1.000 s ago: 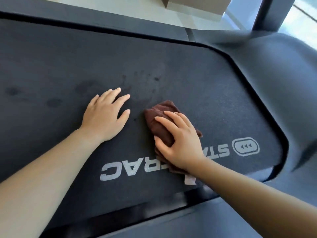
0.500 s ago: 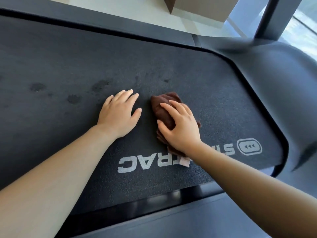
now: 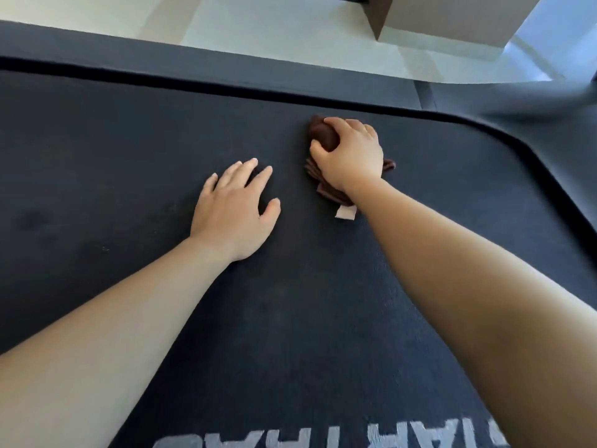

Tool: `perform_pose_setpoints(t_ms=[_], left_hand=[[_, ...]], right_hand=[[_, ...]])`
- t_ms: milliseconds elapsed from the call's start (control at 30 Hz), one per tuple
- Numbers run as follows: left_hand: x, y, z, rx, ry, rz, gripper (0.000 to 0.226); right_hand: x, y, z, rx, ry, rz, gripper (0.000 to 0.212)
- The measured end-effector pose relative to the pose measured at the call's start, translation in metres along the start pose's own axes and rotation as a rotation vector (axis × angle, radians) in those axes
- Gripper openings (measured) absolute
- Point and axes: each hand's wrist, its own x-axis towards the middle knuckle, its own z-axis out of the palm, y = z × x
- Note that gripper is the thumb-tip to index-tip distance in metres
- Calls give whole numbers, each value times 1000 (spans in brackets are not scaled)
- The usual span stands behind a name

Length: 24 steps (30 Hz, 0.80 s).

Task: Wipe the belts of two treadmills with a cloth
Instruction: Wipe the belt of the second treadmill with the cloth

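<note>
A dark treadmill belt [image 3: 129, 150] with white lettering at its near end fills most of the view. My right hand [image 3: 350, 155] grips a bunched brown cloth [image 3: 323, 137] and presses it on the belt near the far edge; a pale tag pokes out under my wrist. My left hand [image 3: 234, 208] lies flat on the belt with fingers spread, just left of the cloth and a little nearer to me.
A grey side rail [image 3: 193, 66] runs along the belt's far edge and curves into the grey frame [image 3: 549, 163] at right. Beyond it are pale floor [image 3: 258, 24] and a cardboard box [image 3: 452, 17].
My right hand has pushed the cloth away from the lettering toward the belt's far edge and now grips it in a bunch. My left hand slid forward too. The view moved closer.
</note>
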Motion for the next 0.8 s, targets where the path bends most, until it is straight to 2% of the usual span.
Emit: perform_pose_setpoints(t_ms=[133,267,367,467,567,700,800], left_hand=[[-2,-1,4,33,40,-21,58],[1,3,1,22,29,-30,56],[0,4,-3,5,29,-58,53],[-4,4,-6,-81,20,-45,48],[-24,-6,-13,-100,-37,41,48],[-67,-40,-27,-45,-139,182,52],[-90,-69,-35,-43,-133,265,51]], right_hand=[[69,24,6,-19,-48,-42,52],[72,29,3,-52,-96,-82,50],[31,27,-10,-48,-153,-143,51],[-31,26,-25,-25,-131,-166,52],[-96,9,-34,-11,-77,-147,50],[-180,-32,-47,-26,-97,-103,48],[-237,-69,-49,-28,-85,-80,48]])
